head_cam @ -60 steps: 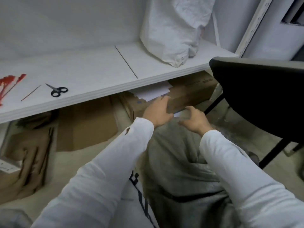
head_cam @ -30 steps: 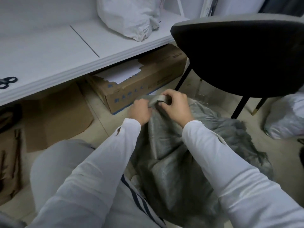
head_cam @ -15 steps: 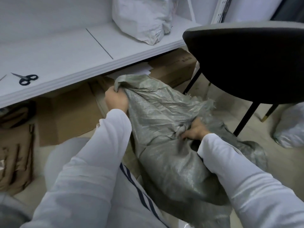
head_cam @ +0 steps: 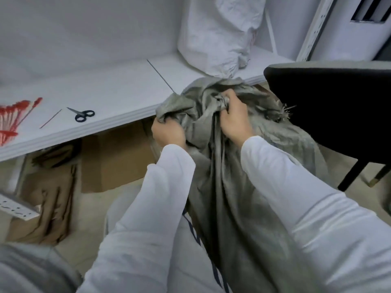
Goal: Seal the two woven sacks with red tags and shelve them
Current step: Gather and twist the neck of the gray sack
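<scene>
A grey woven sack (head_cam: 237, 187) hangs in front of me, its mouth bunched up at the edge of the white shelf (head_cam: 118, 96). My left hand (head_cam: 168, 132) grips the left part of the gathered mouth. My right hand (head_cam: 234, 117) clutches the bunched fabric just to the right of it. A white woven sack (head_cam: 218, 32) stands on the shelf at the back right. A bundle of red tags (head_cam: 12, 117) lies at the shelf's far left, with a single thin red tag (head_cam: 50, 118) beside it.
Black scissors (head_cam: 81, 114) lie on the shelf right of the tags. A black chair (head_cam: 338, 115) crowds the right side, close to the sack. Cardboard boxes (head_cam: 118, 161) and brown packing sit under the shelf. A white perforated rail (head_cam: 17, 207) lies low at the left.
Both hands have lifted the grey sack's mouth up to shelf height. My right hand moved from lower on the sack up to the bunched mouth, close to my left hand.
</scene>
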A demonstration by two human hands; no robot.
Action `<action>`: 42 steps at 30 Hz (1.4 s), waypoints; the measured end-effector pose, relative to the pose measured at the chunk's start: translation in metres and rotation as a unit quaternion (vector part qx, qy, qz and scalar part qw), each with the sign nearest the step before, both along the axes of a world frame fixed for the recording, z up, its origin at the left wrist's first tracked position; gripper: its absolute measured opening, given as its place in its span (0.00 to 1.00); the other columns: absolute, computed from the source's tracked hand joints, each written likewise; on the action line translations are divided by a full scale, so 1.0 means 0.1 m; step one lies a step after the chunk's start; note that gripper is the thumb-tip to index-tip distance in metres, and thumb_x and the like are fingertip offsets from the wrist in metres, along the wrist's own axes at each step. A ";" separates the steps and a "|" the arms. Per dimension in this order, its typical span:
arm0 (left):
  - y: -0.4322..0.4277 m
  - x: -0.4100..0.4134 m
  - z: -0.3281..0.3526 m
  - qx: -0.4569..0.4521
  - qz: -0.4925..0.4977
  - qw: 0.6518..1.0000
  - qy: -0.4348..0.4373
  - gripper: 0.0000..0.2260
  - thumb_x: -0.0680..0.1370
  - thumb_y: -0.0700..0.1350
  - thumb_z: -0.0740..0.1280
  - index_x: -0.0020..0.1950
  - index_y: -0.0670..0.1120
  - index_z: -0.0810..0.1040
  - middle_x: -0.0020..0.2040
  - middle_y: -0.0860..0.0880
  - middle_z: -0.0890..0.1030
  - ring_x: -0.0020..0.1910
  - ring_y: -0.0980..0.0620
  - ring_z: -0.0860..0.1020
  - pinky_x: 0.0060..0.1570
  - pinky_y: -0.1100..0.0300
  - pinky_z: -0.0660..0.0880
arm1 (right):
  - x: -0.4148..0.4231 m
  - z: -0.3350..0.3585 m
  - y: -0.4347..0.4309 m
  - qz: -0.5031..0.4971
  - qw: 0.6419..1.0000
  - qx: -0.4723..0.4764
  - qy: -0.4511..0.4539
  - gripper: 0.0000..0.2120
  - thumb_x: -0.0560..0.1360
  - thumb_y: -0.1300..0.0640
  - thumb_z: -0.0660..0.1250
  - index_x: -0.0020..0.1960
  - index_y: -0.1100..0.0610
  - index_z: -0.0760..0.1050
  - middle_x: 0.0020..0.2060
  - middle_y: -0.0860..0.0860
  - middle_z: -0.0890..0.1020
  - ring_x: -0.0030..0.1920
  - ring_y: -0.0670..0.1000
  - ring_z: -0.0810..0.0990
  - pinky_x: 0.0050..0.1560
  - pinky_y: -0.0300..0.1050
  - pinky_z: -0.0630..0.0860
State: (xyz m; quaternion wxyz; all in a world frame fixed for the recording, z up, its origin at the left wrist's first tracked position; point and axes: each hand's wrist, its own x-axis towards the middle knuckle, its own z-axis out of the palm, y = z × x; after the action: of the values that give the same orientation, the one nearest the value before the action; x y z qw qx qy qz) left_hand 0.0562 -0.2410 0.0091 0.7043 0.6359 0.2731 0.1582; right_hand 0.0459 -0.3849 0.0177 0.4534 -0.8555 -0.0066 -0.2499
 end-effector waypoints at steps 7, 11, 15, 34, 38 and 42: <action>0.44 0.04 0.43 -0.064 0.074 0.987 -0.129 0.11 0.76 0.35 0.59 0.40 0.48 0.77 0.43 0.50 0.81 0.45 0.47 0.78 0.50 0.54 0.76 | 0.27 0.78 0.76 0.100 0.981 0.067 -0.149 0.20 0.65 0.70 0.54 0.55 0.64 0.73 0.46 0.53 0.81 0.50 0.54 0.79 0.54 0.46 0.73; 0.88 -0.03 0.61 -0.059 0.119 0.977 -0.166 0.12 0.75 0.32 0.59 0.44 0.46 0.79 0.42 0.53 0.81 0.47 0.49 0.80 0.54 0.54 0.78 | 0.31 1.20 1.20 0.138 0.964 0.111 -0.197 0.18 0.67 0.72 0.56 0.54 0.64 0.74 0.45 0.51 0.80 0.49 0.50 0.78 0.56 0.50 0.74; 1.40 -0.18 0.76 -0.056 0.171 0.963 -0.199 0.12 0.75 0.33 0.60 0.47 0.46 0.81 0.46 0.51 0.83 0.50 0.49 0.81 0.57 0.52 0.78 | 0.24 1.44 1.70 0.194 0.951 0.143 -0.194 0.19 0.68 0.72 0.55 0.56 0.62 0.74 0.47 0.49 0.81 0.51 0.48 0.79 0.57 0.48 0.75; 2.79 -0.97 -0.06 0.228 -0.152 0.948 0.161 0.23 0.61 0.58 0.69 0.49 0.46 0.81 0.49 0.47 0.83 0.53 0.45 0.80 0.59 0.47 0.76 | -0.14 0.22 2.50 0.308 0.945 0.025 0.105 0.16 0.75 0.67 0.63 0.60 0.54 0.70 0.54 0.51 0.79 0.54 0.48 0.77 0.55 0.39 0.72; 2.73 -0.95 0.05 0.234 -0.181 0.945 0.142 0.33 0.59 0.60 0.76 0.60 0.57 0.69 0.53 0.50 0.81 0.58 0.46 0.77 0.61 0.49 0.74 | -0.18 0.09 2.43 0.329 0.927 -0.003 0.180 0.23 0.74 0.64 0.68 0.66 0.53 0.68 0.59 0.51 0.77 0.60 0.50 0.76 0.64 0.45 0.72; 2.68 -0.96 0.15 0.080 -0.257 0.959 0.094 0.20 0.71 0.48 0.74 0.60 0.43 0.75 0.53 0.44 0.83 0.51 0.47 0.82 0.44 0.58 0.78 | -0.23 0.05 2.42 0.370 0.900 0.059 0.223 0.35 0.72 0.62 0.69 0.75 0.52 0.59 0.64 0.49 0.73 0.64 0.48 0.74 0.67 0.44 0.68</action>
State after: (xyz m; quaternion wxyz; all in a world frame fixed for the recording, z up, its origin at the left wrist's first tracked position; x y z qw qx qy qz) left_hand -0.0401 0.0272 0.0244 0.6392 0.7509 0.1516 -0.0669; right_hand 0.0231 -0.1432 0.0225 0.5525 -0.7965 -0.2068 0.1328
